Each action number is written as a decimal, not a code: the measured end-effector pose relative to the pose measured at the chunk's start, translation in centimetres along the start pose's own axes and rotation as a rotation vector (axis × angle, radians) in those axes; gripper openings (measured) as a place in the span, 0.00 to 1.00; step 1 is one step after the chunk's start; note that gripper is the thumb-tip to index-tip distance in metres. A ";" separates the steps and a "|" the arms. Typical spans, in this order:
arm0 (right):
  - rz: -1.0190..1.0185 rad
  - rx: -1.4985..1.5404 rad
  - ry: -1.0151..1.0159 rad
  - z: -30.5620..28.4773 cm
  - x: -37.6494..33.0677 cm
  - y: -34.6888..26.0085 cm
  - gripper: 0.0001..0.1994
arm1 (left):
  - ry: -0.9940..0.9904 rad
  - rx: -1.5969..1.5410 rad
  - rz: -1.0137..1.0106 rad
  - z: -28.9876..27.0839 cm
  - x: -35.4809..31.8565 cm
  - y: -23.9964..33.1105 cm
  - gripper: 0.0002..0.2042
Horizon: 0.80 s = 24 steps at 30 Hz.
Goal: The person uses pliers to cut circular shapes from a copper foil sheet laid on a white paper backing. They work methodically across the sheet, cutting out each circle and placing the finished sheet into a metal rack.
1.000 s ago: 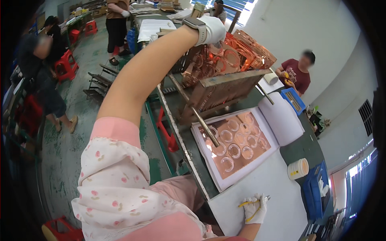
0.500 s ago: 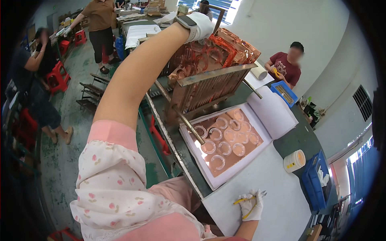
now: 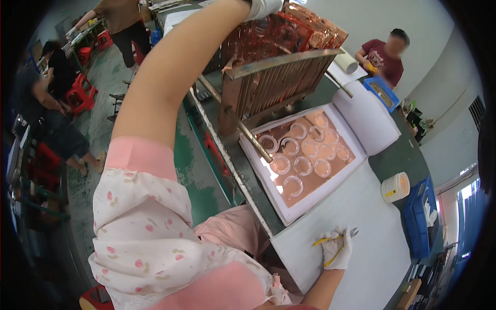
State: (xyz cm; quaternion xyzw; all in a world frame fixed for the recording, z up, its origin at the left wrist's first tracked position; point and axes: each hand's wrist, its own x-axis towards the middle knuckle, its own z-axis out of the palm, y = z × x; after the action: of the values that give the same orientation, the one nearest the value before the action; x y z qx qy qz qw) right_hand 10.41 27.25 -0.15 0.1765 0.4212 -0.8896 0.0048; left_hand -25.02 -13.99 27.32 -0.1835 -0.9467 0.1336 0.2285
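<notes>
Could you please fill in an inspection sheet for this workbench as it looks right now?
Surface: dark green bench, partly covered by white sheets.
Job's things: copper sheet with ring shapes, lying on a white pad; slatted metal frame raised above it.
Clutter: round white tub; blue bins; white roll.
Grippers: left hand, gloved, up at the frame's top, grip at the picture's edge; right hand, gloved, holds a yellow-handled tool on the white sheet.
Cables: nothing seen.
Surroundings: other people at benches; red stools on the green floor.
</notes>
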 end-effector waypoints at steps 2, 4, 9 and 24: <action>-0.023 -0.004 -0.007 0.2 0.0 -0.1 0.15 | 0.149 -0.118 -0.029 0.9 0.7 -0.2 0.10; -0.021 0.002 0.013 0.3 -0.3 0.0 0.15 | 0.070 -0.039 -0.012 0.8 1.2 -0.3 0.10; 0.012 0.025 0.024 0.1 0.1 -0.1 0.15 | 0.083 -0.043 0.089 0.6 0.8 -1.7 0.10; -0.040 -0.017 0.057 -0.4 0.1 0.1 0.15 | -0.063 0.179 0.085 -2.1 -0.6 1.6 0.10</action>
State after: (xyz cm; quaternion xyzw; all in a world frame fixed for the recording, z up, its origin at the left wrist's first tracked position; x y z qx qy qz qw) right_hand 10.46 27.50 -0.55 0.1933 0.4320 -0.8806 -0.0234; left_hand -23.10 -12.45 28.34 -0.1983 -0.9291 0.2328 0.2079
